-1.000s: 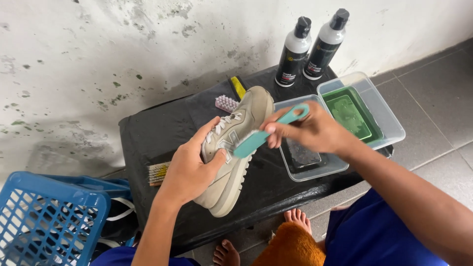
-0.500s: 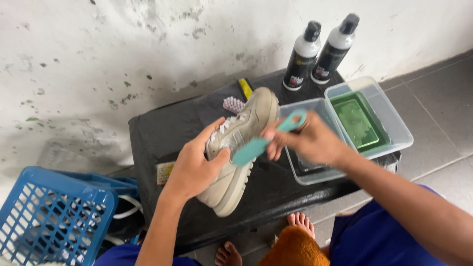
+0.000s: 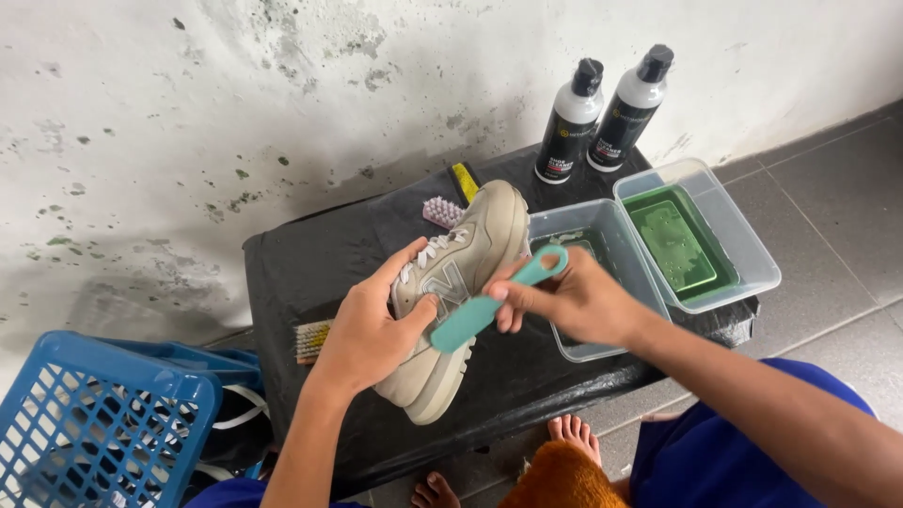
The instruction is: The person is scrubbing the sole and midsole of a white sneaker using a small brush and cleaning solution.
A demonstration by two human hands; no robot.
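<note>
The left hand (image 3: 372,334) is wrapped around the side of a beige sneaker (image 3: 456,292), holding it tilted above the middle of the black-covered table (image 3: 310,268). The right hand (image 3: 574,301) pinches a teal brush (image 3: 494,303) by its handle, the head against the sneaker's side. Two clear plastic tubs (image 3: 701,240) sit at the table's right edge, two black-capped bottles (image 3: 602,118) at its far edge. A blue basket (image 3: 89,423) stands off the left edge.

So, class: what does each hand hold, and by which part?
Left hand grips the beige lace-up sneaker around its middle side; right hand holds the teal plastic brush by its looped handle.
</note>
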